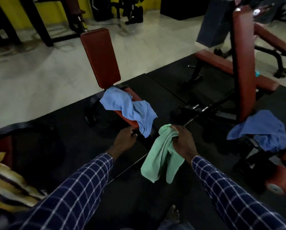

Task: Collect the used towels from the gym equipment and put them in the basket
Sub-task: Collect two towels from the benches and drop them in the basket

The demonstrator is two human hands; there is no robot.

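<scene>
The right hand (182, 140) is closed tight around a soft, crumpled green cloth towel (160, 156). The top of the towel is bunched up in the fist, and the rest hangs down below the fingers in long loose folds.

The left hand (125, 138) holds nothing. Its fingers are curled in loosely, just beside the front edge of a seat bench with smooth red-brown padding and a black metal frame (102, 58). A wrinkly light blue cloth towel (130, 108) lies over the seat, and its lowest corner droops down just to the right of the left fingertips, close but not touching.

Another rumpled blue cloth towel (261, 130) lies on a second red padded bench (243, 67), well off to the right of the right hand.

A striped yellow and dark cloth (8, 183) sits far to the left. The floor under both hands is flat black rubber matting (163, 90).
</scene>
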